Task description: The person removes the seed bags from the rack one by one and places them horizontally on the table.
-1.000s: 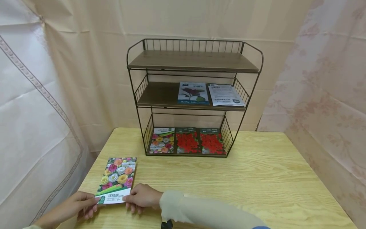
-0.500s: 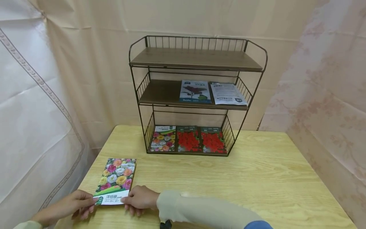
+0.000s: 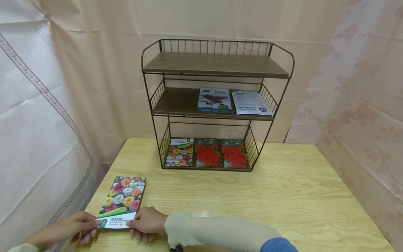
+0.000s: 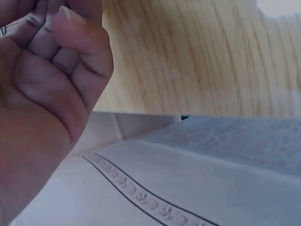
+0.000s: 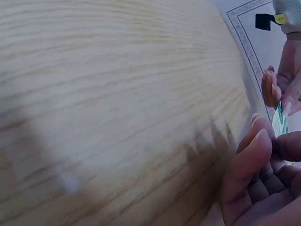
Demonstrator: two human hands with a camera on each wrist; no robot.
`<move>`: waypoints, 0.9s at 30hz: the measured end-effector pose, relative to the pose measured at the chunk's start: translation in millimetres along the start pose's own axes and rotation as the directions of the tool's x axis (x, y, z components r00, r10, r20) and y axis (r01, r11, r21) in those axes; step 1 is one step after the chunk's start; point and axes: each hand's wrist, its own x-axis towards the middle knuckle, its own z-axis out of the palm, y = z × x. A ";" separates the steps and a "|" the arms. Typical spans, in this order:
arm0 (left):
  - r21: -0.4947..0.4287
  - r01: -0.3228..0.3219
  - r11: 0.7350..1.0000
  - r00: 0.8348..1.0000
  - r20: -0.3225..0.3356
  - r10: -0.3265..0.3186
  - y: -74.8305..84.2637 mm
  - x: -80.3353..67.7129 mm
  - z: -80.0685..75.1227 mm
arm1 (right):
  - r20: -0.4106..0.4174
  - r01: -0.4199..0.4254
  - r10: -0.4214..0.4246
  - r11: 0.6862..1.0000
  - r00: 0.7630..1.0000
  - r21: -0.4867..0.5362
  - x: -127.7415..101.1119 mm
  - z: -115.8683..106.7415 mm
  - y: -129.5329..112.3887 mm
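A seed packet (image 3: pixel 121 203) printed with many-coloured flowers and a white and green lower band lies low over the table's left front part. My left hand (image 3: pixel 75 225) pinches its lower left corner, thumb on the front. At the lower right corner my right hand (image 3: pixel 147 222) pinches it likewise. In the right wrist view a narrow strip of the packet (image 5: pixel 280 120) shows between the two hands, while the left wrist view shows my left hand (image 4: pixel 51 80) with the packet out of sight.
A three-tier wire shelf (image 3: pixel 214 66) stands at the table's back. Its bottom tier holds a matching flower packet (image 3: pixel 180 153) and two red-flower packets (image 3: pixel 207 154). On the middle tier lie a dark-leaf packet (image 3: pixel 215 100) and a white printed packet (image 3: pixel 251 103). Cloth (image 3: pixel 41 140) hangs around the table (image 3: pixel 267 206).
Both hands have drawn the seed packet slightly left and towards me, keeping their hold on its lower corners. The head view shifted a little earlier on; the shelf's packets stay put.
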 end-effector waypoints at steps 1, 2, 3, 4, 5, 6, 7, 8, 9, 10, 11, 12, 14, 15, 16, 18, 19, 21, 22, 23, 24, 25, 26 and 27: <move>-0.001 0.007 1.000 1.000 -0.002 -0.007 -0.3 -0.7 -1.3 | -0.003 -0.002 0.002 1.000 1.000 -0.006 1.3 1.3 -0.7; -0.002 0.006 1.000 1.000 -0.004 -0.006 -0.7 -1.5 -2.5 | -0.006 -0.001 0.001 1.000 1.000 -0.012 2.6 2.7 -1.1; 0.002 0.007 1.000 1.000 -0.004 -0.007 -0.9 -2.2 -3.5 | -0.008 -0.002 0.002 1.000 1.000 -0.017 3.9 3.9 -1.5; 0.006 0.011 1.000 1.000 -0.009 -0.011 -0.8 -2.7 -4.3 | -0.010 -0.003 0.003 1.000 1.000 -0.021 5.1 5.0 -1.8; 0.009 0.019 1.000 1.000 -0.013 -0.019 -0.8 -3.0 -5.0 | -0.011 -0.003 0.002 1.000 1.000 -0.024 6.1 5.9 -2.0; 0.011 0.026 1.000 0.999 -0.019 -0.026 -0.8 -3.3 -5.4 | -0.012 -0.002 0.001 1.000 1.000 -0.030 6.9 6.5 -2.1; 0.013 0.037 0.999 0.999 -0.023 -0.037 -0.7 -3.5 -5.6 | -0.010 -0.001 0.000 0.999 1.000 -0.034 7.5 6.9 -2.3; 0.013 0.043 0.999 0.999 -0.026 -0.043 -0.6 -3.8 -5.6 | -0.009 0.000 -0.001 0.999 1.000 -0.040 7.9 7.2 -2.6; 0.010 0.049 0.999 0.998 -0.028 -0.049 -0.7 -4.1 -5.5 | -0.009 0.001 -0.001 0.999 1.000 -0.044 8.1 7.4 -3.1; 0.004 0.054 0.999 0.998 -0.030 -0.053 -1.0 -4.5 -5.2 | -0.009 0.002 -0.003 0.999 1.000 -0.051 8.2 7.6 -3.6; -0.001 0.060 0.998 0.998 -0.030 -0.060 -1.5 -4.8 -5.1 | -0.008 0.001 -0.002 0.998 1.000 -0.055 8.2 7.7 -4.2; -0.003 0.068 0.998 0.997 -0.030 -0.068 -2.1 -5.0 -5.0 | -0.009 -0.001 0.000 0.998 1.000 -0.061 8.2 8.0 -5.1; 0.003 0.075 0.997 0.997 -0.031 -0.075 -3.6 -5.8 -4.6 | -0.005 -0.011 0.011 0.998 1.000 -0.068 8.3 8.5 -6.9; 0.008 0.080 0.997 0.996 -0.032 -0.080 -4.5 -6.2 -4.5 | -0.002 -0.017 0.016 0.997 1.000 -0.069 8.5 8.9 -7.7; 0.012 0.083 0.996 0.996 -0.030 -0.083 -5.4 -6.3 -4.5 | 0.001 -0.023 0.023 0.997 1.000 -0.072 8.9 9.4 -8.4; 0.023 0.082 0.996 0.996 -0.022 -0.081 -7.1 -6.2 -4.6 | 0.003 -0.036 0.036 0.997 0.999 -0.074 9.8 10.8 -9.4; 0.023 0.077 0.997 0.997 -0.017 -0.076 -7.8 -6.2 -4.5 | 0.003 -0.040 0.041 0.997 0.999 -0.072 10.3 11.7 -9.5; 0.015 0.067 0.998 0.998 -0.004 -0.067 -8.8 -5.6 -4.5 | -0.005 -0.049 0.049 0.996 0.999 -0.076 11.4 13.9 -9.4; 0.010 0.063 0.998 0.998 0.002 -0.063 -9.2 -5.2 -4.3 | -0.010 -0.056 0.055 0.996 0.998 -0.076 11.9 15.0 -9.3; 0.008 0.062 0.998 0.998 0.005 -0.062 -9.6 -4.9 -4.1 | -0.018 -0.061 0.060 0.995 0.998 -0.075 12.2 16.1 -9.1; 0.005 0.063 0.998 0.998 0.007 -0.063 -9.8 -4.6 -4.0 | -0.024 -0.065 0.064 0.995 0.998 -0.072 12.6 17.1 -8.9; 0.002 0.066 0.998 0.998 0.009 -0.066 -9.9 -4.3 -3.8 | -0.030 -0.070 0.068 0.995 0.997 -0.070 12.9 18.0 -8.9; 0.002 0.070 0.998 0.997 0.008 -0.070 -10.2 -4.1 -3.6 | -0.037 -0.075 0.072 0.995 0.997 -0.070 13.2 18.8 -8.9; 0.004 0.078 0.997 0.997 0.003 -0.078 -10.3 -4.1 -3.2 | -0.043 -0.079 0.076 0.995 0.996 -0.064 13.4 19.6 -9.0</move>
